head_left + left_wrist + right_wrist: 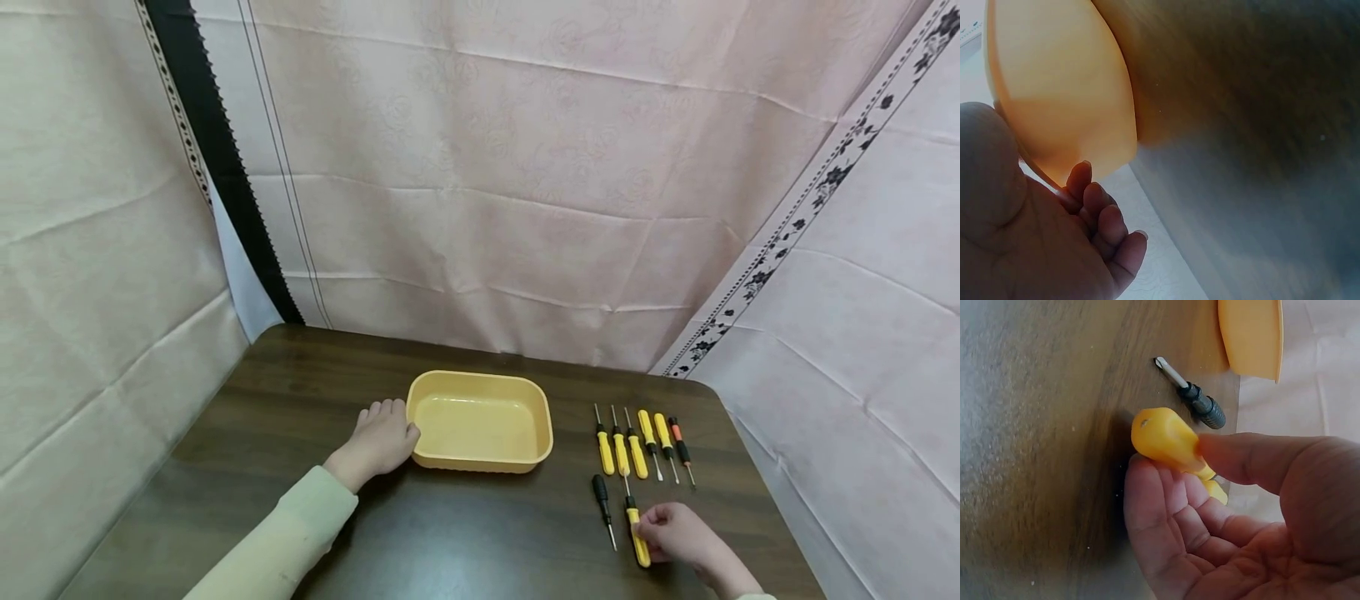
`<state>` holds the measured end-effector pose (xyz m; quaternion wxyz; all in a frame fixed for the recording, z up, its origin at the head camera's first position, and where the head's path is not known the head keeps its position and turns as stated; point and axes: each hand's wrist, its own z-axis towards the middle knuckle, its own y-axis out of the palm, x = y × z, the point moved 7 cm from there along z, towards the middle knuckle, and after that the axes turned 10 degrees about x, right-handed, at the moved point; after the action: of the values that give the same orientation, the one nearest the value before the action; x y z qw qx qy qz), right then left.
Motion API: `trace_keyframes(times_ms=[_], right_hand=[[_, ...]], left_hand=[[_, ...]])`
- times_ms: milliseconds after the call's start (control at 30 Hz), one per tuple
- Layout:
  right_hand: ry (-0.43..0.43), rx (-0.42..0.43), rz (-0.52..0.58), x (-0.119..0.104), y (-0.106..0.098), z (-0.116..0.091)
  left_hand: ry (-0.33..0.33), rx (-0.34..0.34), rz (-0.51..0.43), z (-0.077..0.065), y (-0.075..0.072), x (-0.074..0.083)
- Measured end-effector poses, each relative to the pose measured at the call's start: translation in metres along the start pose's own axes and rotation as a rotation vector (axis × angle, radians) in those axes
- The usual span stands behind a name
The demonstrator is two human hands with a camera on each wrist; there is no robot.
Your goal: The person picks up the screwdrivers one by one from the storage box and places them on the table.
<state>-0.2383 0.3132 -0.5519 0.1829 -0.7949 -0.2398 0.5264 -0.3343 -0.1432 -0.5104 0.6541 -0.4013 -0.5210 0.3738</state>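
My left hand (381, 442) is at the left end of a yellow plastic tray (480, 461), its thumb over the rim and its fingers loosely bent along the outer wall (1066, 81). My right hand (678, 533) pinches the yellow handle of a screwdriver (637, 537) between thumb and fingers; in the right wrist view the handle's butt end (1163, 434) faces the camera. The screwdriver's shaft points away from me, toward the row of tools. Left of it lies a black-handled screwdriver (602, 498), tip toward me, its cross-shaped tip showing in the right wrist view.
Farther back on the right lies a row of several screwdrivers, mostly with yellow handles (636, 454), ending in a red-and-black one (680, 442). They lie on a dark wooden table (480, 533). Pale cloth (480, 208) hangs behind the table and at both sides.
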Motion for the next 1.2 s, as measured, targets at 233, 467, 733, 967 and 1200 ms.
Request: trace_keyframes(times_ms=[233, 467, 733, 967, 1200], right_hand=[[0.012, 0.022, -0.020, 0.000, -0.002, -0.005], [-0.006, 0.018, -0.049, 0.000, -0.003, -0.013], [-0.002, 0.061, -0.078, -0.004, -0.003, -0.012], [0.017, 0.068, -0.086, -0.001, -0.004, -0.011], [0.027, 0.073, -0.096, -0.001, -0.004, -0.012]], left_hand=[[0.036, 0.030, 0.000, 0.003, -0.002, 0.006], [0.063, 0.018, 0.015, 0.002, -0.002, 0.009], [0.069, 0.042, 0.000, 0.001, -0.006, 0.008], [0.066, 0.053, 0.019, 0.005, 0.000, -0.001], [0.072, 0.059, 0.019, 0.003, -0.003, 0.001]])
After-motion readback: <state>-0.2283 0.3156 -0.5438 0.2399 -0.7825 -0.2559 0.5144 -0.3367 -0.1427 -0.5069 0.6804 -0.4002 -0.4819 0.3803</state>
